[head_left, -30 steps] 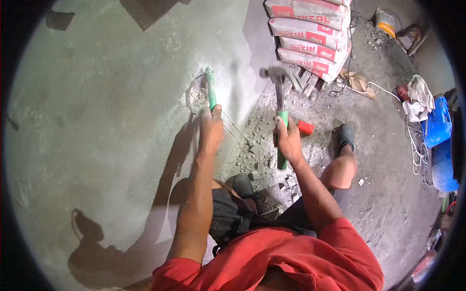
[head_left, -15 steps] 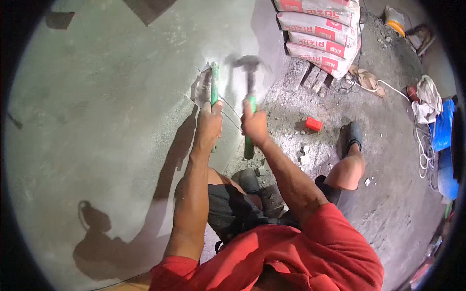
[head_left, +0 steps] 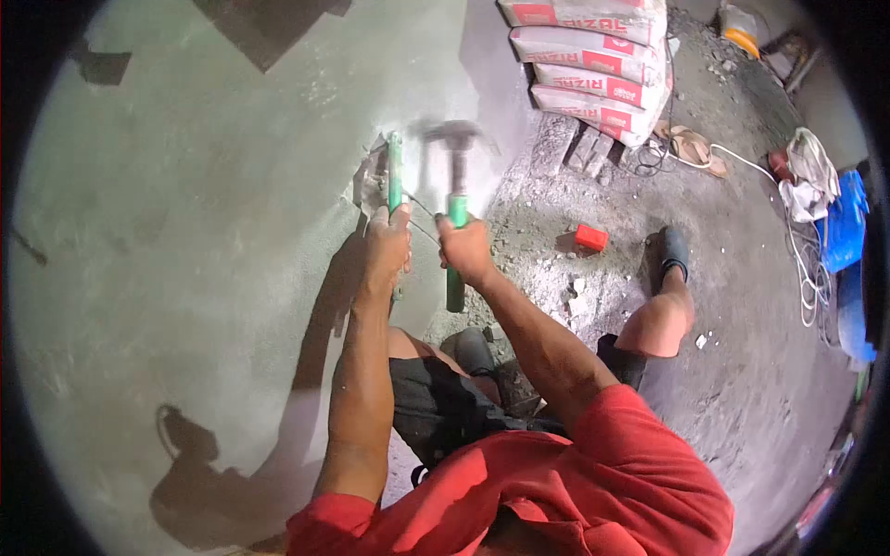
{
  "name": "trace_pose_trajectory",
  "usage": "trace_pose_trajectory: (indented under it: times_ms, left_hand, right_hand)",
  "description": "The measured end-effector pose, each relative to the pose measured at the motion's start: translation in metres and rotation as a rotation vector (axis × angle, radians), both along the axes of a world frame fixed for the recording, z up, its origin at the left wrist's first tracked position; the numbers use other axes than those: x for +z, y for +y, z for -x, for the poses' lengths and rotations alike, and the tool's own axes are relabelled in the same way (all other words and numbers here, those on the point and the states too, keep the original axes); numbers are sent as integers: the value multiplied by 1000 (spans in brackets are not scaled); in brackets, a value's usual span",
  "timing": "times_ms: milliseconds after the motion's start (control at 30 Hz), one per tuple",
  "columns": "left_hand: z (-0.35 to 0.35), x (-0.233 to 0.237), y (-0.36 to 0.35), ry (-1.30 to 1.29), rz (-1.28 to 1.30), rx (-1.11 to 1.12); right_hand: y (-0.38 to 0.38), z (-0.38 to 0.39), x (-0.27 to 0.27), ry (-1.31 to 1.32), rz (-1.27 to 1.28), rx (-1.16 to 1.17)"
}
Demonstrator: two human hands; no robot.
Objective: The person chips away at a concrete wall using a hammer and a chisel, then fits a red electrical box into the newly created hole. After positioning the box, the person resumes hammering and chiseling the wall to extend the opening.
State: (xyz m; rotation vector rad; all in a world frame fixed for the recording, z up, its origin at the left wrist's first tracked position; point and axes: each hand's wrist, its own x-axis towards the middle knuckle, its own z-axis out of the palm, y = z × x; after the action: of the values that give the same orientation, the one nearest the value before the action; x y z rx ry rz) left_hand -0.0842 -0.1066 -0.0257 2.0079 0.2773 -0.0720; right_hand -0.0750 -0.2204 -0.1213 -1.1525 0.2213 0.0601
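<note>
My left hand is closed around a long green chisel, held along the wall over a rough broken-out hole. The chisel's lower end shows below the hand. My right hand grips the green handle of a hammer, just to the right. The hammer's dark metal head is smeared by motion and hangs a little apart from the chisel's upper end. A thin dark wire or line runs from the hole toward my right hand.
Stacked cement bags stand on wooden pieces at the upper right. A red box-like object lies on the rubble-strewn floor near my foot. White cable, a cloth and blue containers are at far right.
The view has shifted slightly, so the wall, bags and both hands sit a little further left. Both hands keep their tools; the hammer head is blurred in both frames.
</note>
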Motion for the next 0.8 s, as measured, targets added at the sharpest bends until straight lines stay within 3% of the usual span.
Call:
trace_pose_trajectory:
  times_ms: [167, 233, 333, 400, 433, 500, 533, 600, 767, 800]
  left_hand:
    - [-5, -4, 3, 1, -5, -5]
    - [-9, -8, 4, -6, 22, -14]
    - [-4, -7, 3, -9, 20, -20]
    - [-6, -4, 5, -20, -9, -9]
    - [-7, -6, 6, -5, 9, -14]
    - [-4, -8, 5, 8, 23, -34]
    - [-2, -7, 6, 10, 29, -31]
    - [-7, -3, 4, 17, 26, -8]
    - [-8, -3, 1, 5, 69, -22]
    - [-6, -4, 0, 10, 75, -17]
  right_hand:
    - [-88, 7, 51, -53, -44, -247]
    - [-125, 7, 80, -124, 50, -413]
    - [-140, 9, 112, -451, -211, -646]
    - [-89, 0, 84, -405, 2, -781]
    - [-49, -18, 23, -463, 330, -816]
    - [0, -11, -17, -200, 312, 24]
    - [-7, -9, -13, -199, 307, 8]
    - [-35, -4, 6, 53, -98, -97]
    - [-138, 1, 69, -190, 19, -432]
    - [-150, 1, 86, -299, -91, -530]
